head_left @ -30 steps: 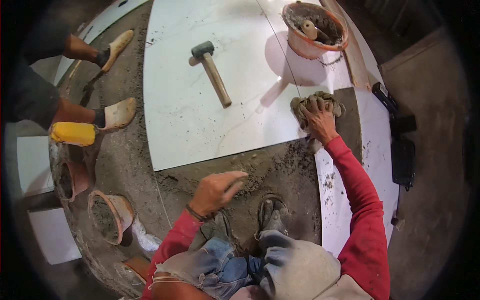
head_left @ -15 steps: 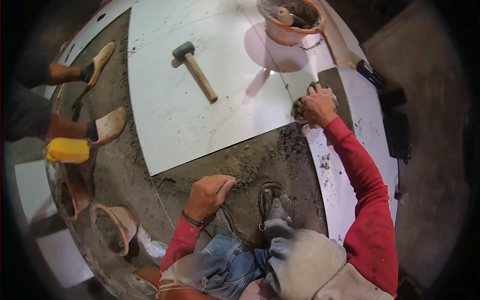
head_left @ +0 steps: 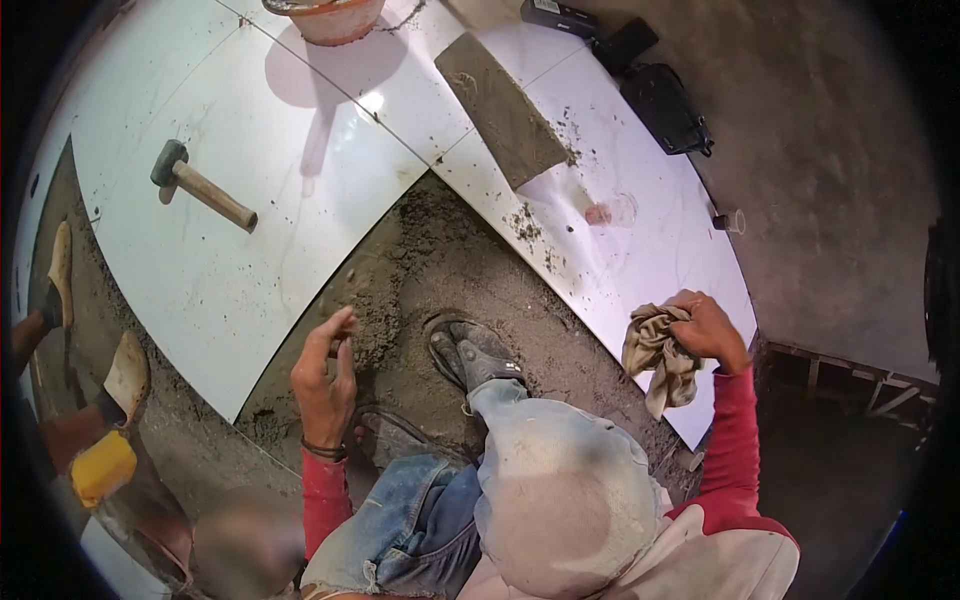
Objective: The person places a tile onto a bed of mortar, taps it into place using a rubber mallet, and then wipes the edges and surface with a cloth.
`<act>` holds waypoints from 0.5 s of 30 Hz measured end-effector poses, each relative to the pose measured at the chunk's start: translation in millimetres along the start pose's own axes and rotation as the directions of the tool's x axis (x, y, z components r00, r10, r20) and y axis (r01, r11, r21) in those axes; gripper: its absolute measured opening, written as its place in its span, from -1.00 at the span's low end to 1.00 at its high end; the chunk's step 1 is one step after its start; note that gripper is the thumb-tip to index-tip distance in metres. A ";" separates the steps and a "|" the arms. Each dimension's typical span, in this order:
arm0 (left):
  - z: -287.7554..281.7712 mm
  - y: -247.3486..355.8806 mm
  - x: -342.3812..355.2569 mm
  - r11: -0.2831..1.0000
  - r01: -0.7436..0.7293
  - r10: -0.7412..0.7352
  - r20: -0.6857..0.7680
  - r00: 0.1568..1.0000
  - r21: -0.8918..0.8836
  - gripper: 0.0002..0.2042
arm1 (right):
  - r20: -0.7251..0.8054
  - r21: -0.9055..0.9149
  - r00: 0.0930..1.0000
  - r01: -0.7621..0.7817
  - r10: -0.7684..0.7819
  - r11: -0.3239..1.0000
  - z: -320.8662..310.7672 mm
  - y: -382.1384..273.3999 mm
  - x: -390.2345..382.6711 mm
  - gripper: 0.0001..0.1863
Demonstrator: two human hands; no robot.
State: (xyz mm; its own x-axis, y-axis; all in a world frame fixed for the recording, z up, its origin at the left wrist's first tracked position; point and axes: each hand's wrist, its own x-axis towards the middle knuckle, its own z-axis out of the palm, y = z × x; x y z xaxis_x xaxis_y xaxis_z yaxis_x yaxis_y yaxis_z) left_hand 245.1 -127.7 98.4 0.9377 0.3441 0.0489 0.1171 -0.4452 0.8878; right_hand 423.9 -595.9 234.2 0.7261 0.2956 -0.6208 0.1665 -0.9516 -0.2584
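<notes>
My right hand [head_left: 705,328] grips a bunched, dirty beige rag [head_left: 660,355] over the near right end of the white tiles [head_left: 620,265]. The rag's folds hang down towards the tile edge. My left hand [head_left: 325,380] is raised over the grey mortar bed [head_left: 420,260], fingers loosely bent and apart, holding nothing. A mallet [head_left: 205,188] with a dark head and wooden handle lies on the large white tile [head_left: 235,280] at the left. My shoes stand in the mortar between my hands.
An orange bucket [head_left: 340,22] stands at the top. A flat mortar-coloured rectangle [head_left: 505,110] and mortar crumbs mark the right tiles. Beyond their edge are a black bag [head_left: 665,105] and a small cup [head_left: 733,221]. At left are another person's feet [head_left: 125,375] and a yellow object [head_left: 103,468].
My right hand has drawn the rag back from the tile joint towards me and to the right. My left hand has lifted and loosened. The view has turned to the right.
</notes>
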 end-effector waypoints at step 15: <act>-23.1 4.2 -30.8 0.970 0.244 -0.236 -0.194 0.952 0.017 -0.62 | -0.168 0.049 0.970 -0.172 0.177 0.984 13.3 27.3 234.1 -0.61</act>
State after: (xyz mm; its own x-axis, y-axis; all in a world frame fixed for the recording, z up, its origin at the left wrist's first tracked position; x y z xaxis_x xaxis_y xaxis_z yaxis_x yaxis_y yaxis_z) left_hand 209.1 -121.1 111.3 0.8015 0.5933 -0.0744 0.3479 -0.3615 0.8650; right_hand 589.6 -551.5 71.9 0.8455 0.1037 -0.5239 0.0065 -0.9829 -0.1841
